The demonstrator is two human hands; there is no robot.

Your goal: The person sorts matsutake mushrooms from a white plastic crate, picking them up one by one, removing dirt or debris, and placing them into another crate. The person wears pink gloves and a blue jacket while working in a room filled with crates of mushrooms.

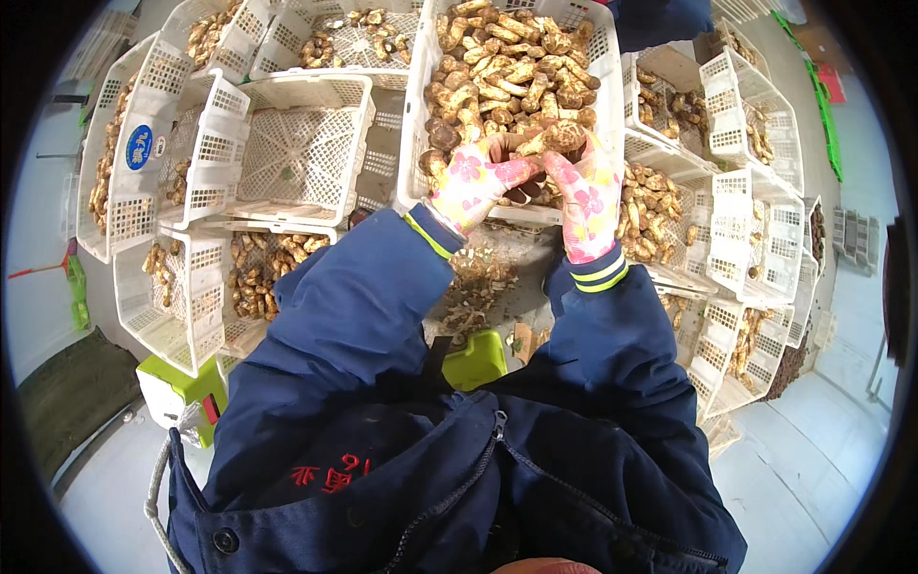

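A brown-capped mushroom (557,138) with a pale stem is held just above the near end of a heaped white basket (413,143). My right hand (585,196), in a pink and yellow flowered glove, grips it by the cap end. My left hand (473,185), gloved alike, has its fingers and thumb closed around the stem end; the fingertips are partly hidden. Below and beyond both hands lies a pile of similar mushrooms (512,67), stems and caps pointing every way.
A white basket (298,153) with a bare lattice bottom stands to the left. Several other baskets with mushrooms (650,215) flank both sides. Between my arms, trimmings (473,287) litter the floor near a green plastic object (475,362). A dark sleeve (660,21) shows at the far edge.
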